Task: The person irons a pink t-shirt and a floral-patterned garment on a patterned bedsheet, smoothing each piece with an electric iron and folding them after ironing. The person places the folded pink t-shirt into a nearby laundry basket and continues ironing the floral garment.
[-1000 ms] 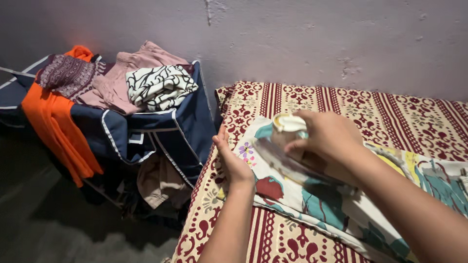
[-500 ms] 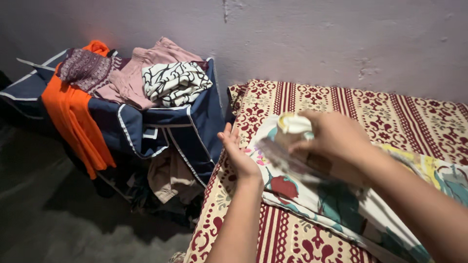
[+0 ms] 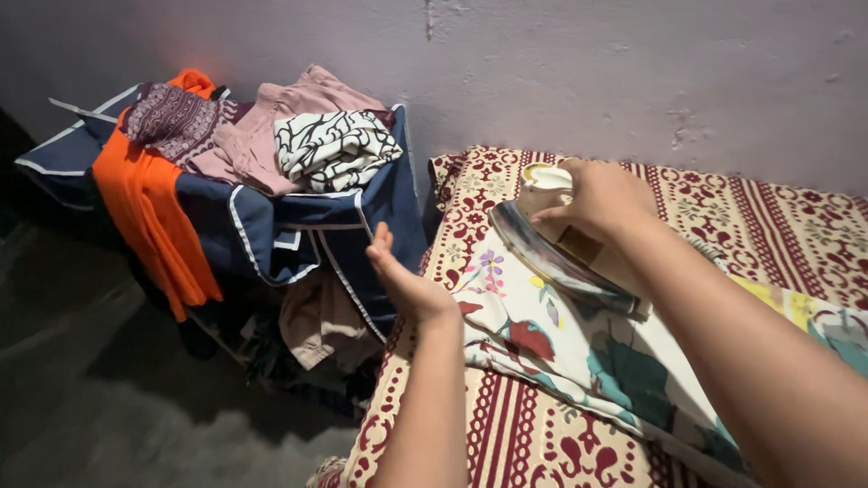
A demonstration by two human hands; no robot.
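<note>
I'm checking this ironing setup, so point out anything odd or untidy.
The cream clothes iron under the right hand is tipped up, soleplate showing, above the floral cloth. Beside it, clothes sit in a heap, with an orange garment hanging over the edge.

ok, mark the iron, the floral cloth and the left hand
iron (image 3: 562, 262): head view, on its metal soleplate edge.
floral cloth (image 3: 579, 348): head view, on the printed middle.
left hand (image 3: 407, 285): head view, on the palm's side.
</note>
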